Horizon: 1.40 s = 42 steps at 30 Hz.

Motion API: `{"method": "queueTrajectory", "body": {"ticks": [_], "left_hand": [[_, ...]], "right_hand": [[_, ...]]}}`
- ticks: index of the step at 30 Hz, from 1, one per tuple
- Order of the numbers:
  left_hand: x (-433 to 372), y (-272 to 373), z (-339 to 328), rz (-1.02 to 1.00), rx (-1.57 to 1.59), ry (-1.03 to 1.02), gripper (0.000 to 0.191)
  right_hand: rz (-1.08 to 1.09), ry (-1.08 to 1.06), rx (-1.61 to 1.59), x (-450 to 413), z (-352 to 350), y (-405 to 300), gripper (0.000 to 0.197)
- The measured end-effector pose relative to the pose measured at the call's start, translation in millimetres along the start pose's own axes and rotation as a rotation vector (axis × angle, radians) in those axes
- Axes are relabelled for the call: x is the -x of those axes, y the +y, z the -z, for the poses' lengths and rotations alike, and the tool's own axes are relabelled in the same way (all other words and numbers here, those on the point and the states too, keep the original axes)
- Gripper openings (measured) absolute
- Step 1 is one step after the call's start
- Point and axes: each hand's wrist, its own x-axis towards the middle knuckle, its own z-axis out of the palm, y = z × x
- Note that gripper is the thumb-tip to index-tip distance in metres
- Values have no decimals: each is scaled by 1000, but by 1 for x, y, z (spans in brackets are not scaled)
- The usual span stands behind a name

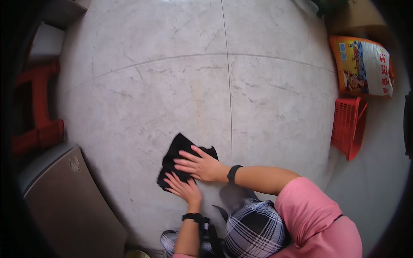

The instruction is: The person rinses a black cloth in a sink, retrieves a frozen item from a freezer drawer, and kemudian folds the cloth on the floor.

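Note:
A black cloth point(174, 145) lies spread on the light marbled tile floor point(145, 106), low in the view and a little left of centre. My right hand point(201, 164) rests flat on its right part, fingers apart and pointing left. Just below it, my left hand point(185, 188) presses on the lower part of the cloth with its fingers spread. Neither hand is closed around the cloth. Both wrists wear black bands. A faint yellowish streak point(197, 96) runs along the tile above the cloth.
A brown panel-like piece of furniture point(77, 206) stands at lower left, with a red plastic stool point(40, 96) above it. On the right are a red plastic basket point(345, 125) and a printed rice bag point(364, 66). My knee in plaid trousers point(255, 229) is close below my hands.

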Motion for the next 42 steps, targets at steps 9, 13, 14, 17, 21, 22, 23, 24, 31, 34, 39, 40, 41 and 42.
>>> {"method": "queueTrajectory", "body": {"ticks": [9, 13, 14, 17, 21, 22, 23, 24, 31, 34, 39, 40, 41, 42], "left_hand": [[-50, 94, -9, -187, -55, 68, 61], [-203, 167, 17, -523, 8, 119, 54], [-220, 178, 27, -553, 1, 110, 53], [-198, 152, 11, -637, 58, 162, 54], [-73, 62, 24, -427, 94, 6, 58], [-28, 61, 33, -277, 60, -63, 58], [18, 41, 33, -153, 12, -130, 59], [54, 20, 28, -27, -17, -225, 62], [80, 17, 1, 636, 109, 167, 65], [85, 2, 3, 610, 165, 201, 66], [97, 76, -31, 638, 191, 57, 72], [104, 79, -35, 594, 169, 83, 71], [113, 79, -37, 560, 150, 108, 70], [128, 76, -39, 464, 83, 71, 66]], "right_hand": [[19, 159, 40, 5, 66, 83, 58], [-235, 391, 400, -56, 132, 168, 58], [-335, 431, 466, -60, 136, 166, 60], [-430, 418, 538, -52, 104, 151, 67], [-351, 73, 346, -9, 37, 37, 69], [-226, -135, 254, 5, 51, 18, 70], [-133, -296, 174, 19, 41, -5, 72], [10, -304, 129, 26, 21, -20, 72], [460, -213, 186, -21, -45, -52, 65], [531, -227, 234, -38, -36, -71, 64], [613, -257, 330, 13, -13, -5, 70], [636, -248, 361, 19, -13, -1, 71], [679, -266, 362, 24, -10, 0, 73], [703, -313, 366, 34, -8, 3, 75]]}}
